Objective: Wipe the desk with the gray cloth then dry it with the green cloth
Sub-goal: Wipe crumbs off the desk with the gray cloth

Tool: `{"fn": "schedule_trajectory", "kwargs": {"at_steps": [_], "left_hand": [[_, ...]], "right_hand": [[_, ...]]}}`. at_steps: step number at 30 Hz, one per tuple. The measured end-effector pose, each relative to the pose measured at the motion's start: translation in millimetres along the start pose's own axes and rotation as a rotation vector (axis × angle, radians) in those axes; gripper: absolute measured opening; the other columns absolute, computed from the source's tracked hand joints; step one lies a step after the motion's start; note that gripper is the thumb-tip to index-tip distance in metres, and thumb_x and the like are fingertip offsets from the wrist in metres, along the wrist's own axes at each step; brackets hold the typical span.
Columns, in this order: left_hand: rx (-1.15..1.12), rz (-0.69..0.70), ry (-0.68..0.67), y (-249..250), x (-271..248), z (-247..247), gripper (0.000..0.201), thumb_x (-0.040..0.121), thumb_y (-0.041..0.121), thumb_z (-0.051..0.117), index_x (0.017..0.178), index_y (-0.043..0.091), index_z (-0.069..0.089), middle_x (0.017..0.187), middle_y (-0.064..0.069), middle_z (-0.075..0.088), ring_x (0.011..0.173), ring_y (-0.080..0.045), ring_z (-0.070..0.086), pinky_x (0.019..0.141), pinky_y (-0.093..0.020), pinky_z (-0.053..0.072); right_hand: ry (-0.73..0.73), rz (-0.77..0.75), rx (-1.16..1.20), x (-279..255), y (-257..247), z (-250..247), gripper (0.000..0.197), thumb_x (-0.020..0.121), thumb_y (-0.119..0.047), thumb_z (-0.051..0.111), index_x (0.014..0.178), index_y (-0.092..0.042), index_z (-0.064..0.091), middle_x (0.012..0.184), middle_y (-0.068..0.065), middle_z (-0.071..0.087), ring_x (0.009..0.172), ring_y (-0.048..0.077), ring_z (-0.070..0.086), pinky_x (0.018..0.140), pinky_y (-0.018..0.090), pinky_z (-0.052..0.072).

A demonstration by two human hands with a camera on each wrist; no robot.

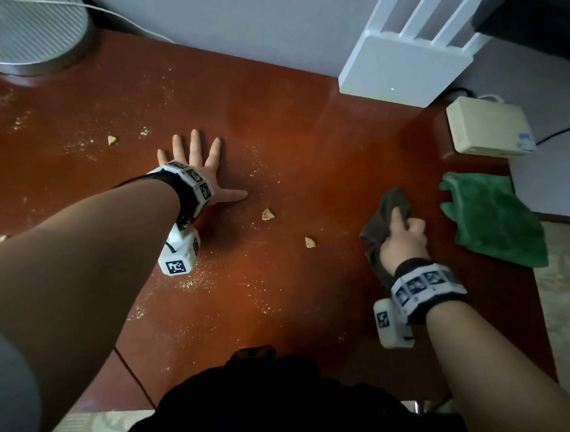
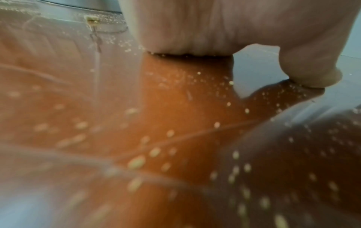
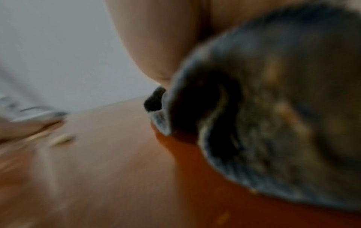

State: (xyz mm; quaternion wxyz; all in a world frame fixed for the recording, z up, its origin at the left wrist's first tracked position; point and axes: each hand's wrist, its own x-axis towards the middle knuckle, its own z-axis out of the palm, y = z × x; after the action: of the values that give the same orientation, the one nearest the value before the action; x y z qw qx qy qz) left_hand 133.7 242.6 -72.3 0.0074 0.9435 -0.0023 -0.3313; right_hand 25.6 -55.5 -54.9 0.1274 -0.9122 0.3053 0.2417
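My right hand [image 1: 405, 234] grips the bunched gray cloth [image 1: 385, 216] on the right part of the reddish-brown desk [image 1: 296, 145]. Up close, the gray cloth [image 3: 273, 115] fills the right wrist view and touches the desk [image 3: 117, 169]. The green cloth [image 1: 490, 219] lies crumpled at the desk's right edge, just right of that hand. My left hand [image 1: 198, 167] rests flat on the desk's middle with fingers spread. Its palm [image 2: 195, 27] presses on the desk [image 2: 175, 123] among crumbs. Crumbs and chip pieces [image 1: 267, 214] are scattered over the desk.
A round metal fan base [image 1: 35, 29] stands at the back left. A white router [image 1: 405, 65] leans at the back wall, with a cream box [image 1: 487, 127] to its right. A dark bag [image 1: 287, 400] sits below the desk's near edge.
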Motion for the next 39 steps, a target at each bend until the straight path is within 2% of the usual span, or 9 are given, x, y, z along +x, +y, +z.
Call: {"fn": "schedule_trajectory", "kwargs": {"at_steps": [4,9,13,17,23,29,33,36,39], "left_hand": [[0.007,0.018,-0.003,-6.5,-19.9,16.7,0.103,0.073,0.082,0.036,0.145,0.034,-0.02,0.153,-0.003,-0.028,0.143,-0.032,-0.018,0.115,-0.052,-0.002],[0.033,-0.021,0.005,-17.3,-46.4,44.4,0.094,0.078,0.079,0.028,0.146,0.034,-0.019,0.154,-0.002,-0.026,0.143,-0.031,-0.016,0.116,-0.05,-0.001],[0.039,-0.051,0.022,-20.7,-55.9,59.8,0.091,0.079,0.079,0.024,0.145,0.035,-0.02,0.154,-0.002,-0.026,0.143,-0.032,-0.016,0.116,-0.051,-0.001],[0.022,-0.047,0.033,-19.6,-56.3,60.4,0.092,0.079,0.079,0.026,0.146,0.035,-0.019,0.154,-0.001,-0.027,0.143,-0.032,-0.017,0.115,-0.052,-0.002],[0.019,-0.045,-0.008,-19.3,-49.7,49.9,0.105,0.067,0.088,0.032,0.142,0.04,-0.024,0.152,0.001,-0.032,0.142,-0.036,-0.019,0.113,-0.059,0.0],[0.045,-0.025,-0.078,-18.1,-36.5,38.9,0.12,0.058,0.091,0.041,0.138,0.04,-0.032,0.148,-0.001,-0.039,0.139,-0.04,-0.023,0.11,-0.064,0.001],[0.075,-0.018,-0.101,-19.3,-28.8,37.4,0.124,0.054,0.092,0.042,0.136,0.039,-0.035,0.145,-0.002,-0.042,0.138,-0.041,-0.025,0.109,-0.066,0.001],[0.08,-0.011,-0.12,-19.2,-27.1,34.6,0.126,0.052,0.092,0.044,0.135,0.04,-0.037,0.144,-0.002,-0.044,0.137,-0.041,-0.027,0.108,-0.066,0.0],[0.085,-0.015,-0.132,-18.6,-26.7,32.2,0.128,0.051,0.092,0.045,0.134,0.04,-0.038,0.144,-0.001,-0.045,0.137,-0.041,-0.027,0.108,-0.066,0.001]], "right_hand": [[-0.037,-0.293,-0.127,-25.4,-31.3,32.2,0.07,0.092,-0.004,0.038,0.15,-0.025,0.005,0.148,0.006,0.008,0.132,0.033,0.023,0.109,0.04,0.029],[-0.092,-0.488,0.003,-30.5,-60.0,37.3,0.06,0.095,-0.008,0.039,0.149,-0.022,0.017,0.142,0.01,0.019,0.12,0.031,0.043,0.104,0.033,0.036],[0.132,-0.339,0.091,-10.7,-25.4,11.2,0.059,0.094,-0.008,0.041,0.148,-0.021,0.021,0.14,0.011,0.024,0.117,0.032,0.045,0.105,0.032,0.033],[0.059,-0.12,-0.058,-12.0,-8.7,19.2,0.065,0.092,-0.005,0.04,0.149,-0.022,0.014,0.145,0.014,0.017,0.127,0.036,0.034,0.105,0.042,0.034],[-0.125,-0.565,-0.049,-36.6,-69.2,47.1,0.059,0.092,-0.004,0.038,0.146,-0.026,0.027,0.14,0.005,0.023,0.121,0.028,0.04,0.105,0.032,0.036],[0.209,-0.256,0.14,49.8,-66.1,-28.2,0.055,0.092,-0.004,0.037,0.143,-0.024,0.035,0.14,0.013,0.027,0.125,0.034,0.039,0.111,0.033,0.028],[0.12,-0.016,0.034,94.2,-68.0,-40.1,0.054,0.094,-0.011,0.04,0.145,-0.025,0.027,0.145,0.009,0.023,0.129,0.037,0.037,0.109,0.045,0.032],[0.103,-0.277,0.119,78.5,-91.2,-22.8,0.043,0.095,-0.013,0.042,0.137,-0.022,0.039,0.134,0.002,0.038,0.118,0.024,0.047,0.089,0.023,0.042],[-0.114,-0.677,-0.058,40.5,-109.4,4.4,0.05,0.092,-0.008,0.042,0.139,-0.026,0.04,0.141,0.003,0.034,0.125,0.024,0.041,0.103,0.025,0.035]]}}
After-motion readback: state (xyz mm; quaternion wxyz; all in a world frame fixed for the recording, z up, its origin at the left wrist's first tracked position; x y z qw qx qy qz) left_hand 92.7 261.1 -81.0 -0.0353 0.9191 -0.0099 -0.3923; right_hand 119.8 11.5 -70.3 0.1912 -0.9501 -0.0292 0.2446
